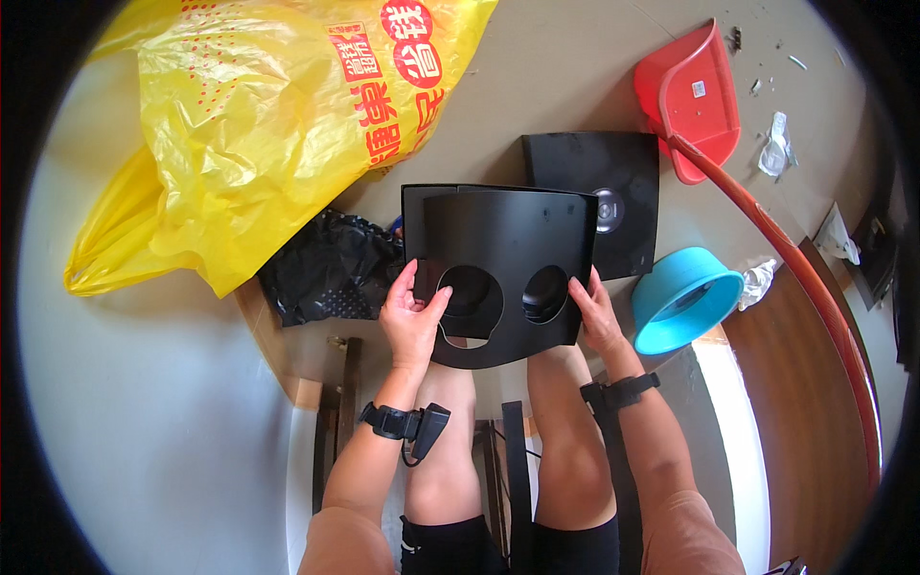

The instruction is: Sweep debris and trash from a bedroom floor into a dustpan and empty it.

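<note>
Both hands hold a black cardboard box tray (510, 230) above my knees. Two round cut-outs go through its panel, the left one larger with a notch at its lower edge. My left hand (413, 316) grips the left side, its thumb at the rim of the larger hole. My right hand (595, 313) pinches the right edge beside the smaller hole. Behind the tray, partly hidden by it, lies a black box (611, 162) with a round silver device pictured on its face.
A large yellow plastic bag (273, 129) and a black plastic bag (330, 269) lie to the left. On the right are a turquoise basin (686, 298) and a red dustpan (697, 100) with a long handle (783, 251). Crumpled white tissue (775, 144) and scraps litter the floor.
</note>
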